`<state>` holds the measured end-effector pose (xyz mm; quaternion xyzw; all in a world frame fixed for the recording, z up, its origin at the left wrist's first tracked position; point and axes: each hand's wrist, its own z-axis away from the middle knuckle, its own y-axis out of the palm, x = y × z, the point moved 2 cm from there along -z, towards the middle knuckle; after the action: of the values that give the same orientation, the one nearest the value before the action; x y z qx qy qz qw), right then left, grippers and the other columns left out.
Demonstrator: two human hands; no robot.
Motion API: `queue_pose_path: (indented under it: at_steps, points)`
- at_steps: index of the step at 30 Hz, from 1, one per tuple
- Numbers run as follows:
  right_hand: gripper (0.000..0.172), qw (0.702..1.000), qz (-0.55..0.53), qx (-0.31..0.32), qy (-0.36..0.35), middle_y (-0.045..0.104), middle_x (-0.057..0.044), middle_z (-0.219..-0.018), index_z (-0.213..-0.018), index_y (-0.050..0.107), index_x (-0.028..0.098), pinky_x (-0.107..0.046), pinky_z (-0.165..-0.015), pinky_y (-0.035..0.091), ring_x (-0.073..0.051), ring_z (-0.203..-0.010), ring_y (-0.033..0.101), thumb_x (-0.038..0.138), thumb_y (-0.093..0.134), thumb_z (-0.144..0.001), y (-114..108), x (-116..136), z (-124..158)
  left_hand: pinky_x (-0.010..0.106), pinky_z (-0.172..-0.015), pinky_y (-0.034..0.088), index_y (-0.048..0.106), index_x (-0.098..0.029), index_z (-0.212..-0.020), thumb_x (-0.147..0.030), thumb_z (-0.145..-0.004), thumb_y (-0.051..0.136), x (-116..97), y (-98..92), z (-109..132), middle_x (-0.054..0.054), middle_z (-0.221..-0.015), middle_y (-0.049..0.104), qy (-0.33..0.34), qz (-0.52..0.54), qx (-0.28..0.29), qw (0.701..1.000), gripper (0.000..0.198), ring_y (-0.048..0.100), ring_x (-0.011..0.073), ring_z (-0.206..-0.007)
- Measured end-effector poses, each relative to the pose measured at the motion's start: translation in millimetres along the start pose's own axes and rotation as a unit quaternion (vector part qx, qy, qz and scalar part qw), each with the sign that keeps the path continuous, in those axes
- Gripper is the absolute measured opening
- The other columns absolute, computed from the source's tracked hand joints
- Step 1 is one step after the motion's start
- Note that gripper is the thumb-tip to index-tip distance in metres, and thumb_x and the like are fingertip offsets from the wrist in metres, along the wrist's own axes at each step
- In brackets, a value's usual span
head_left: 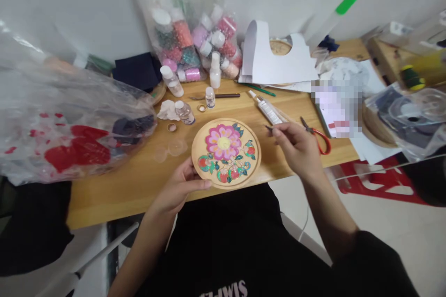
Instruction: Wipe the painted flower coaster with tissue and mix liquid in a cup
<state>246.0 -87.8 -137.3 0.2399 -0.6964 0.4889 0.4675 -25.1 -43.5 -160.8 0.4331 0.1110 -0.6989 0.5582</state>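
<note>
Wooden, round: 1 plaque (226, 154) bearing a painted pink flower (223, 141), at the near edge of the worktop (114, 199), between the 2 hands; no long axis. Left hand (179, 186): nearer, in contact, partly closed on the lower-left rim, thumb in front, other fingers behind. Right hand (298, 147): apart from the right rim, fingertips pinched on 1 small dark item (268, 127), identity unclear, its end directed left, plaque side. Scissors (311, 129): 1 pair, red-handled, just beside the right hand.
</note>
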Motion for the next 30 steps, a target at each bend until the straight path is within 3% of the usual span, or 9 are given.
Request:
queue_pose_path:
  at_steps: [2,7,9,11,14,18,21,25,30]
  points:
    - [0.034,0.993,-0.082,0.004,0.081,0.072,-0.003,-0.075,-0.084,0.066,0.021,-0.034,-0.065,0.054,-0.018,-0.068,0.066,0.054,0.069,-0.081,17,-16,6,0.031,-0.08,0.056,0.068,-0.019,-0.105,-0.018,-0.052,0.09,2,-3.6,-6,0.004,-0.099,0.077,-0.003,-0.022,0.0,1.0,0.058,0.071,0.0228,-0.093]
    - [0.044,0.983,-0.142,-0.022,0.116,0.072,-0.004,-0.076,-0.086,0.065,0.022,-0.036,-0.065,0.057,-0.019,-0.068,0.067,0.065,0.066,-0.078,38,-26,20,0.036,-0.088,0.056,0.06,-0.017,-0.121,-0.023,-0.058,0.09,2,-4.6,-14,0.01,-0.108,0.076,0.01,-0.067,0.012,0.998,0.07,0.071,0.028,-0.102]
    - [0.045,0.978,-0.159,-0.04,0.125,0.073,-0.005,-0.079,-0.087,0.064,0.023,-0.037,-0.066,0.058,-0.021,-0.073,0.069,0.067,0.066,-0.077,41,-27,22,0.041,-0.094,0.055,0.044,-0.018,-0.141,-0.027,-0.062,0.089,1,-1.9,-15,0.012,-0.111,0.075,0.021,-0.073,0.021,0.997,0.091,0.071,0.0291,-0.105]
    - [0.045,0.974,-0.174,-0.054,0.133,0.074,-0.005,-0.08,-0.087,0.064,0.023,-0.037,-0.068,0.058,-0.021,-0.076,0.07,0.067,0.066,-0.077,42,-28,23,0.044,-0.097,0.054,0.017,-0.021,-0.155,-0.031,-0.065,0.087,0,0.8,-15,0.012,-0.115,0.074,0.033,-0.075,0.027,0.996,0.114,0.071,0.0291,-0.108]
    - [0.046,0.969,-0.189,-0.069,0.145,0.076,-0.006,-0.084,-0.087,0.065,0.022,-0.038,-0.072,0.058,-0.022,-0.079,0.07,0.067,0.067,-0.076,43,-28,25,0.045,-0.1,0.052,-0.002,-0.021,-0.157,-0.034,-0.067,0.084,0,2.8,-14,0.015,-0.122,0.07,0.034,-0.087,0.031,0.995,0.125,0.068,0.0286,-0.114]
    - [0.044,0.962,-0.203,-0.085,0.162,0.077,-0.008,-0.092,-0.087,0.066,0.023,-0.043,-0.08,0.058,-0.024,-0.086,0.072,0.066,0.068,-0.077,42,-25,29,0.041,-0.092,0.055,-0.003,-0.022,-0.157,-0.028,-0.062,0.084,0,2.9,-12,0.014,-0.125,0.067,0.02,-0.149,0.036,0.988,0.128,0.07,0.0262,-0.105]
    - [0.043,0.96,-0.206,-0.095,0.167,0.077,-0.008,-0.098,-0.089,0.065,0.023,-0.047,-0.093,0.055,-0.026,-0.095,0.072,0.064,0.069,-0.077,41,-24,32,0.037,-0.078,0.056,0.005,-0.019,-0.157,-0.025,-0.059,0.083,-2,1.4,-12,0.007,-0.104,0.071,0.026,-0.232,0.005,0.972,0.126,0.071,0.0235,-0.086]
    - [0.043,0.961,-0.199,-0.096,0.168,0.076,-0.008,-0.097,-0.089,0.064,0.023,-0.049,-0.095,0.054,-0.026,-0.095,0.072,0.064,0.069,-0.078,43,-25,33,0.033,-0.066,0.048,0.029,-0.017,-0.152,-0.031,-0.056,0.087,-7,-2.4,-12,-0.006,-0.067,0.061,0.05,-0.4,-0.089,0.911,0.113,0.063,0.0215,-0.067]
    - [0.045,0.969,-0.177,-0.07,0.159,0.076,-0.009,-0.095,-0.091,0.065,0.023,-0.048,-0.089,0.056,-0.026,-0.09,0.071,0.066,0.067,-0.078,49,-27,30,0.03,-0.058,0.037,0.047,-0.02,-0.143,-0.037,-0.052,0.09,-17,-1.4,-7,-0.007,-0.057,0.057,0.069,-0.491,-0.134,0.858,0.102,0.061,0.0244,-0.061]
